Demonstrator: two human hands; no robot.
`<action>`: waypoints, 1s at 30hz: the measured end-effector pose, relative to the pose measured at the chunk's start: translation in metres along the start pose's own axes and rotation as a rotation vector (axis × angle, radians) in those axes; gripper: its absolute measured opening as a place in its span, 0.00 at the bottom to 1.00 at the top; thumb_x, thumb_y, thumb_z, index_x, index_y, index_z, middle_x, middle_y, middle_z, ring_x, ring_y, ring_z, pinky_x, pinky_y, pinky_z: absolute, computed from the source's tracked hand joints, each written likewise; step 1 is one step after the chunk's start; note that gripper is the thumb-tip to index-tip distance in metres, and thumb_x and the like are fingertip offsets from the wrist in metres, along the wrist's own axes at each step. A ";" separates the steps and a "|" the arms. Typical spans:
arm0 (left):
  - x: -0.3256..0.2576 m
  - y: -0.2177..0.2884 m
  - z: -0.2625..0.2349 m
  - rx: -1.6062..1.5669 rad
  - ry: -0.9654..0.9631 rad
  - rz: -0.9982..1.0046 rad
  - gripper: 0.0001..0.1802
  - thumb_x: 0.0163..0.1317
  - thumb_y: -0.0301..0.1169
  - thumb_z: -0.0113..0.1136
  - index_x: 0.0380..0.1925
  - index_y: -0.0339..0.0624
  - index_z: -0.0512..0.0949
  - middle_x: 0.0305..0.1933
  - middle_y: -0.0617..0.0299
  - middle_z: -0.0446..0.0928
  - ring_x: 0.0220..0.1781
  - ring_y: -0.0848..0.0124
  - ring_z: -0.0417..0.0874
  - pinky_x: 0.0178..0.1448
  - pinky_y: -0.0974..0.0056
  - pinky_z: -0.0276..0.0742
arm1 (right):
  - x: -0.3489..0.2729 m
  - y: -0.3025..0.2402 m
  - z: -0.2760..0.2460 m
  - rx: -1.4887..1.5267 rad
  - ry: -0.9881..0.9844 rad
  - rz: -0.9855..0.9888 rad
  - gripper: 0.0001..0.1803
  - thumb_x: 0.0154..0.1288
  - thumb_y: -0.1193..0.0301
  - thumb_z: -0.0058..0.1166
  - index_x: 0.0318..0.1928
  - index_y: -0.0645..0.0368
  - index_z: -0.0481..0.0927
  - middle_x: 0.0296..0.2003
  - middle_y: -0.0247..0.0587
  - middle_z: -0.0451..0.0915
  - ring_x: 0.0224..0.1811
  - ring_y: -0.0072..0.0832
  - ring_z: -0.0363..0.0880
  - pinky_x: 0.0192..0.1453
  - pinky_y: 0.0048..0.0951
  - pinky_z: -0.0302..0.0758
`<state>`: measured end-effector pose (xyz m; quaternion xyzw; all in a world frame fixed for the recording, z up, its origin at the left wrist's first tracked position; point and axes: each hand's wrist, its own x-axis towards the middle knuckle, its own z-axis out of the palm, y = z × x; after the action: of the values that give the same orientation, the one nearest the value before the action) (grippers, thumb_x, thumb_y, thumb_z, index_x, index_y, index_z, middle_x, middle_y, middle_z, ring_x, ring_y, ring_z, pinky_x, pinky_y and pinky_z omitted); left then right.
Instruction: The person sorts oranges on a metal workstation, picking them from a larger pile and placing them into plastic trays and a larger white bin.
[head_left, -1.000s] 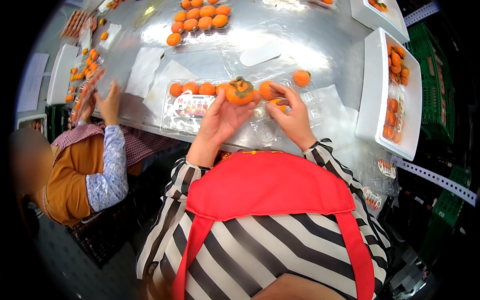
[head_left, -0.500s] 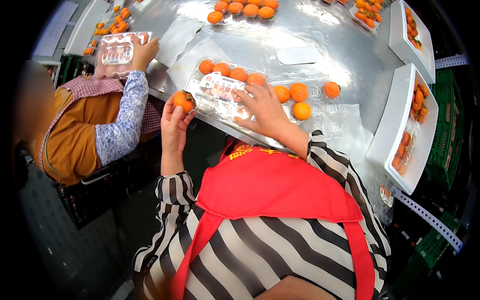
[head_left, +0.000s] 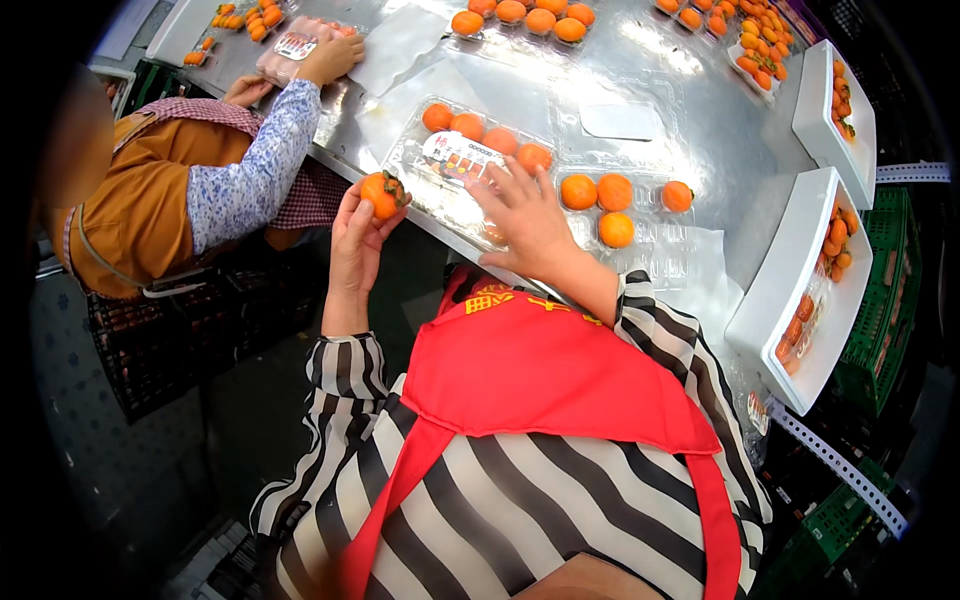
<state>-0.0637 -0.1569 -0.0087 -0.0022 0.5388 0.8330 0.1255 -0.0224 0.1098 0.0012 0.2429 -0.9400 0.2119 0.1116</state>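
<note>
The persimmon [head_left: 381, 194] sits in the left hand [head_left: 356, 240], fingers closed around it, just off the edge of the steel table [head_left: 700, 140]. Half a second ago this hand held the fruit lower and further left; now it is raised closer to the clear plastic tray [head_left: 450, 180]. The right hand [head_left: 528, 215] stays flat on that tray, fingers spread apart, covering its near corner. The tray holds four persimmons in its far row; its label is too small to make out. A co-worker's hand [head_left: 330, 58] presses another packed tray [head_left: 295, 42], partly hidden.
</note>
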 end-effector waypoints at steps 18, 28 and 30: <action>0.025 -0.015 -0.004 -0.202 -0.008 -0.043 0.30 0.67 0.48 0.57 0.61 0.40 0.67 0.59 0.53 0.75 0.63 0.57 0.77 0.68 0.52 0.72 | 0.009 0.007 0.023 0.131 -0.059 0.022 0.37 0.51 0.75 0.58 0.66 0.56 0.69 0.68 0.56 0.63 0.71 0.52 0.60 0.72 0.59 0.54; 0.042 -0.012 -0.003 -0.054 0.041 0.047 0.26 0.68 0.36 0.59 0.62 0.36 0.68 0.59 0.54 0.74 0.59 0.64 0.79 0.64 0.57 0.76 | 0.054 0.038 -0.048 0.520 0.348 0.358 0.18 0.62 0.71 0.60 0.54 0.58 0.79 0.50 0.45 0.79 0.51 0.41 0.80 0.55 0.34 0.76; 0.049 -0.014 0.015 0.060 0.081 0.046 0.26 0.66 0.30 0.62 0.61 0.32 0.69 0.56 0.55 0.77 0.57 0.68 0.80 0.60 0.64 0.78 | 0.056 0.052 -0.046 0.462 0.431 0.270 0.14 0.65 0.70 0.59 0.50 0.59 0.82 0.47 0.45 0.81 0.47 0.39 0.82 0.50 0.32 0.78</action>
<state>-0.1065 -0.1278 -0.0213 -0.0197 0.5679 0.8185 0.0847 -0.0912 0.1487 0.0411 0.0848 -0.8456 0.4786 0.2207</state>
